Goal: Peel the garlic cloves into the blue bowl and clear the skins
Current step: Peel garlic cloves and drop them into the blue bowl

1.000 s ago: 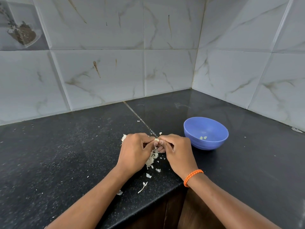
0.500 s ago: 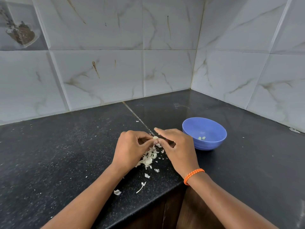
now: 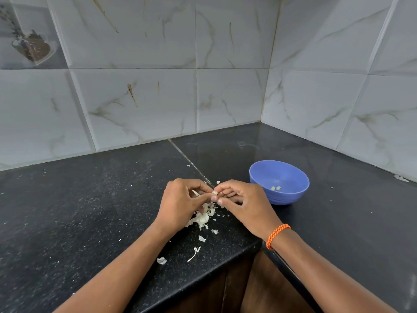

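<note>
A small garlic clove (image 3: 214,193) sits pinched between the fingertips of both hands, just above the black counter. My left hand (image 3: 180,203) grips it from the left with curled fingers. My right hand (image 3: 244,203), with an orange band at the wrist, pinches it from the right. Below the hands lies a heap of pale garlic skins (image 3: 203,216). The blue bowl (image 3: 291,196) stands just right of my right hand, with two small peeled pieces (image 3: 275,188) on its bottom.
Loose skin scraps (image 3: 196,253) trail toward the counter's front edge (image 3: 203,283), which drops to a wooden cabinet. Tiled walls meet in a corner behind the black counter (image 3: 90,211). A tiny scrap (image 3: 400,178) lies by the right wall.
My right hand's forefinger, lifted half a second ago, has curled back onto the clove. Both hands stay together over the skin heap. The bowl has not moved.
</note>
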`<state>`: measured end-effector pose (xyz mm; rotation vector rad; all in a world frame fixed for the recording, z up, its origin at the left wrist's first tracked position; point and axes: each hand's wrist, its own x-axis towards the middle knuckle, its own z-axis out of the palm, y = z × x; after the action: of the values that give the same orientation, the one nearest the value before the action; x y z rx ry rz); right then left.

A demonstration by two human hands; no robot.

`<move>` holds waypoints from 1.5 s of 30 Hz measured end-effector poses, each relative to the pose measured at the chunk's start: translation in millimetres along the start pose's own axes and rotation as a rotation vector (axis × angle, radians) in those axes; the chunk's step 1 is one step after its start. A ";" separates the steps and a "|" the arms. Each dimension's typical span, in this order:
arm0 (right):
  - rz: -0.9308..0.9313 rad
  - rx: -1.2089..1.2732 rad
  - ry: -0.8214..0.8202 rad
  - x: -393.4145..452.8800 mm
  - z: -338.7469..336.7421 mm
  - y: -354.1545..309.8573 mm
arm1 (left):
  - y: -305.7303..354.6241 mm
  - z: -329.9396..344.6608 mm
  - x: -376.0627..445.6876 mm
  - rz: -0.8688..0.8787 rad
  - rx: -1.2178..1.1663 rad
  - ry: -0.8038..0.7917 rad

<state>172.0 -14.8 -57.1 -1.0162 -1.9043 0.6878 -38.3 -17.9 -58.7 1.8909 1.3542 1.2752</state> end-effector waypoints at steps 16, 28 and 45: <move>0.027 0.093 0.187 0.4 14.1 -1.4 | 5.7 2.9 -1.0 0.061 0.049 0.026; 0.030 -0.181 0.190 5.3 -1.8 3.1 | -8.6 1.2 5.2 0.113 0.213 0.076; -0.177 -0.806 -0.278 28.9 -10.0 -30.6 | -19.8 3.6 7.7 -0.017 0.258 0.169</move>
<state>159.9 -5.3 -16.7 -1.2418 -2.5593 -0.0857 -43.6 -2.7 -73.0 1.9694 1.6898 1.3306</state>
